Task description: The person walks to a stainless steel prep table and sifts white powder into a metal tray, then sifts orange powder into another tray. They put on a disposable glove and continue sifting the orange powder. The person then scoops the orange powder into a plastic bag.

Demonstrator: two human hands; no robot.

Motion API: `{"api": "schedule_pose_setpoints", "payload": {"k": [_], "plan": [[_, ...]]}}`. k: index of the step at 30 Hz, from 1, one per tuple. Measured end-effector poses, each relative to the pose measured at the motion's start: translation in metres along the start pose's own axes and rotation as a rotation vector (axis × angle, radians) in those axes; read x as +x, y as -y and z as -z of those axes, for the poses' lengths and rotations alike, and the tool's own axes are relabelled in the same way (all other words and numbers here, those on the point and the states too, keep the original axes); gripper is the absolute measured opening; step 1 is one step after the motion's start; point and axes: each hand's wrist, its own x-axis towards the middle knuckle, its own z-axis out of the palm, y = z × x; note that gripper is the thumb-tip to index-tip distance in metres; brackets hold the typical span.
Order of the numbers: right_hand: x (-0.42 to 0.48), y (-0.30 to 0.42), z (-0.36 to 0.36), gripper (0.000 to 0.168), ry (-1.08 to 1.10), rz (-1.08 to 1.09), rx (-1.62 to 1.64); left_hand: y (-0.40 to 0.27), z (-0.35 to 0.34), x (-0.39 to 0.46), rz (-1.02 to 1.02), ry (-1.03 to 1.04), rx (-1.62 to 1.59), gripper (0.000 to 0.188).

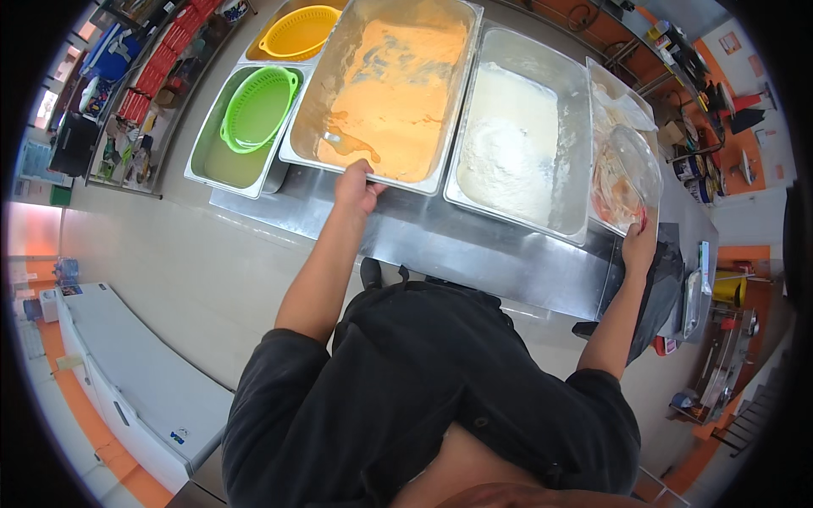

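My left hand [358, 188] grips the near rim of a deep stainless-steel food pan [381, 175], its thumb on top of the edge. Orange powder or batter [387, 108] covers the pan's bottom, with a wet darker patch near my hand. To its right stands a second steel pan [517, 222] with white flour [508, 152] heaped at the near side. My right hand [639, 246] closes on the near right corner of a pale tray [603, 219]. That tray holds what looks like raw meat [613, 184], a clear plastic bowl [637, 162] and a crumpled plastic bag [625, 108].
At left, a green basket [260, 109] sits in a steel pan [202, 180] of cloudy liquid. Behind it is a yellow basket [300, 32]. The pans stand on a steel table [432, 228]. A white chest freezer [140, 368] is behind left; loaded shelving [140, 114] stands beyond the floor.
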Motion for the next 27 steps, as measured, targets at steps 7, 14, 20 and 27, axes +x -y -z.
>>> {"api": "schedule_pose_setpoints", "payload": {"k": [7, 14, 20, 27], "plan": [[-0.075, 0.014, -0.015, 0.037, -0.069, -0.142, 0.198, 0.027, 0.056, -0.053, 0.052, -0.017, -0.119, 0.037], [-0.113, 0.054, -0.031, 0.040, -0.161, -0.055, 0.274, 0.026, 0.055, -0.019, -0.035, -0.030, -0.002, 0.041], [-0.132, 0.073, 0.003, 0.037, -0.170, 0.039, 0.300, 0.033, 0.062, -0.046, -0.049, 0.026, -0.025, 0.054], [-0.140, 0.095, 0.017, 0.037, -0.048, -0.028, 0.368, 0.029, 0.043, 0.003, -0.083, 0.087, 0.030, 0.046]]}}
